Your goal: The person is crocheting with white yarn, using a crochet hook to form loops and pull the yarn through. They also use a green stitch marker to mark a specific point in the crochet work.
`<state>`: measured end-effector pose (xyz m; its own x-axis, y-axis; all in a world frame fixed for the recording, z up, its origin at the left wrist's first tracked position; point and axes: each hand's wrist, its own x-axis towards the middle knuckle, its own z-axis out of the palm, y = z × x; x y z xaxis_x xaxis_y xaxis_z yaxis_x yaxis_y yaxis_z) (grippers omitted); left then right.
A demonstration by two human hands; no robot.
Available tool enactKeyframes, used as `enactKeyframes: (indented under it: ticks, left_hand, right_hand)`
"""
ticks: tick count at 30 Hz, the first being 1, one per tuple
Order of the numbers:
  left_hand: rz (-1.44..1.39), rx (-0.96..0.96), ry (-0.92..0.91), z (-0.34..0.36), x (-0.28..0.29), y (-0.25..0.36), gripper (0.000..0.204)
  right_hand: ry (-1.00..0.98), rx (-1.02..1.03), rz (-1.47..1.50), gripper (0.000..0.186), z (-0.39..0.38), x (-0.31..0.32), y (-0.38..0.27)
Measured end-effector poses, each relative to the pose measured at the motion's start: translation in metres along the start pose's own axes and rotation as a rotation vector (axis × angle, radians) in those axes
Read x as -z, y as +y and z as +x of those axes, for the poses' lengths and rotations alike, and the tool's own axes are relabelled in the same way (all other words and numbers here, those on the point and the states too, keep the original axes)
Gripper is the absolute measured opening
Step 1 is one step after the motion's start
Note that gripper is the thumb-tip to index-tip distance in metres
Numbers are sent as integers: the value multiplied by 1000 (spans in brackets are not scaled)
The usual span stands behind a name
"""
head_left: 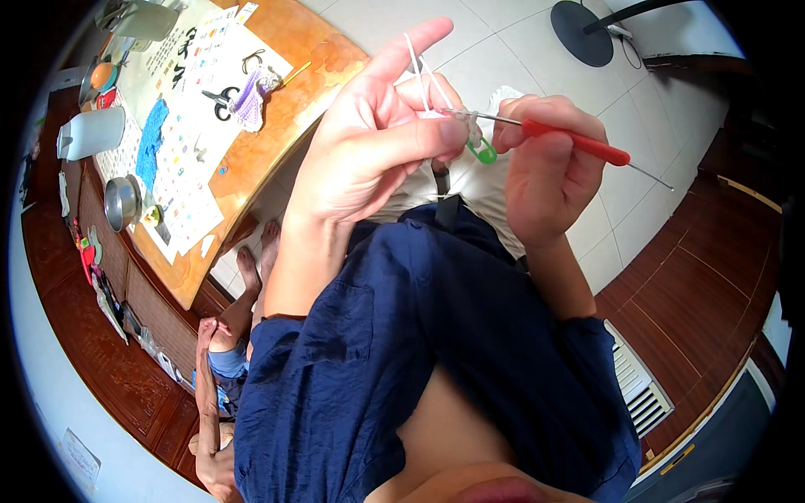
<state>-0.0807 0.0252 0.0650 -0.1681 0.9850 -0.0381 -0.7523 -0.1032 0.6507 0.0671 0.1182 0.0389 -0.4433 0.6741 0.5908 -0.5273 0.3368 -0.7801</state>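
My left hand [360,142] is raised, its index finger stretched out with white yarn [413,57] looped over it. Its thumb pinches a small pale crochet piece [475,127], mostly hidden by the fingers. From this piece hangs a green stitch marker [484,152], shaped like a safety pin. My right hand [547,172] grips a crochet hook [579,144] by its red handle. The hook's thin metal shaft points left and its tip meets the yarn at my left thumb. A second, thinner metal end sticks out to the right.
On the wooden table [293,38] at left lie printed sheets, black scissors [221,102], a purple crochet piece [248,102], a blue one [152,142], a metal cup [123,203] and a plastic jug [92,134]. Another person's arm [206,369] shows at lower left. A black stand base [580,35] is on the tiles.
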Motion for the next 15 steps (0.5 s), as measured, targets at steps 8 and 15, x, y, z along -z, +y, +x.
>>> enactKeyframes:
  ticks: [8,15]
  left_hand:
    - [26,20,-39,-1,-2,0,81]
    - [-34,42,-77,-1,-1,1,82]
  right_hand:
    - [-2,-20,56,22,1,1,-1]
    - [-60,-52,118,26,3,7,2]
